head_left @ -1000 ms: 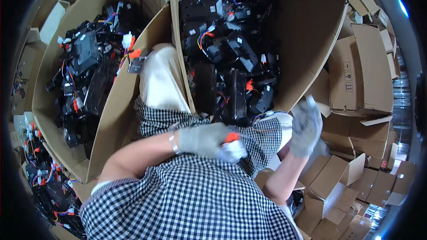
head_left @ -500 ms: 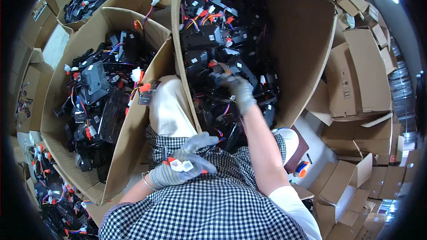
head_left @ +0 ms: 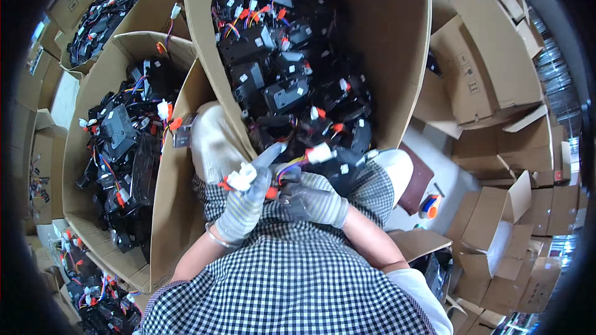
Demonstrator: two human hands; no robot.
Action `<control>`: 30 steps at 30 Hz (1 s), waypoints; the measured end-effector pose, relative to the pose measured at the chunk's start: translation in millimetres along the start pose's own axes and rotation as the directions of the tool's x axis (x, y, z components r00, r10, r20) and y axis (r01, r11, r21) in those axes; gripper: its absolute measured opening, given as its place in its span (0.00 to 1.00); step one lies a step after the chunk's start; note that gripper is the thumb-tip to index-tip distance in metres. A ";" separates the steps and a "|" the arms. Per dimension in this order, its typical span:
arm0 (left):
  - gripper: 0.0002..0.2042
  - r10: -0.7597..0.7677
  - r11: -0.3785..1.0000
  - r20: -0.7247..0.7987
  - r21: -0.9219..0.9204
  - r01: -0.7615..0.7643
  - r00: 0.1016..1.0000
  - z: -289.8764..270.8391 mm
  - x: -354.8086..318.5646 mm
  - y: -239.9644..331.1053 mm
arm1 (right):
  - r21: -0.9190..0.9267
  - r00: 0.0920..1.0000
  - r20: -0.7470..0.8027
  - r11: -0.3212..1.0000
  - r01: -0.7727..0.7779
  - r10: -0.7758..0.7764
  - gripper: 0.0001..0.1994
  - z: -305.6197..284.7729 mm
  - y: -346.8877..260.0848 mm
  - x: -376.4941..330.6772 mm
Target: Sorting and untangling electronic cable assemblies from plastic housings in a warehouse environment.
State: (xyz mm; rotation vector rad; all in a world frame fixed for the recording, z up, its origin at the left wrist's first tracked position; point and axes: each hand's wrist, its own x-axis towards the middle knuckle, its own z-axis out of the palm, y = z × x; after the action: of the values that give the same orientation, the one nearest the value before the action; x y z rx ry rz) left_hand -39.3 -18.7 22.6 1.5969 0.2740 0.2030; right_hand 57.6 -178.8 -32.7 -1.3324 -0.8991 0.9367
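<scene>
My left hand (head_left: 243, 208), in a striped grey work glove, is closed around small white and red plug connectors (head_left: 241, 177) in front of my lap. Close beside it, my right hand (head_left: 315, 200), gloved the same way, pinches a bundle of coloured wires (head_left: 294, 166). A white connector (head_left: 320, 153) sits at the end of these wires, pointing to the far right. Whatever else lies inside the right fingers is hidden. Beyond both hands stands a tall cardboard box (head_left: 397, 68) with a heap of black plastic units (head_left: 287, 94) carrying wires and connectors.
At the left, another cardboard box (head_left: 177, 211) holds more black wired units (head_left: 118, 130). A further filled box (head_left: 155, 9) stands at the far left. Opened cartons (head_left: 478, 68) crowd the right side. An orange and blue roll (head_left: 430, 206) lies on the floor beside a dark red stool (head_left: 415, 180).
My right hand has come back out of the big box to beside my left hand, with wires in its fingers. The left hand has lifted slightly, and the view has shifted.
</scene>
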 end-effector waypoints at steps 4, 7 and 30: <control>0.39 0.001 0.897 0.017 -0.442 0.007 1.000 6.7 0.0 -16.1 | -0.431 0.996 -0.084 0.902 -0.016 -0.022 0.11 8.4 -2.2 -3.4; 0.43 0.043 0.909 0.014 -0.416 -0.033 0.999 7.4 5.0 -7.8 | -0.405 0.971 -0.182 0.912 0.071 -0.156 0.10 3.1 -6.2 -6.6; 0.11 -0.325 0.913 0.239 -0.172 0.369 0.915 -14.7 -12.9 -25.8 | -0.741 0.983 -0.120 0.672 0.003 -0.137 0.09 -22.5 -68.2 -16.2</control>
State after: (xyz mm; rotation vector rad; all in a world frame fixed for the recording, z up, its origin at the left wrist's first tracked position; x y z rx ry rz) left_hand -57.3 -7.7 -2.0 1.3161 0.3596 -0.2046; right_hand 75.0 -203.3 34.5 -2.0163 -1.2577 0.3622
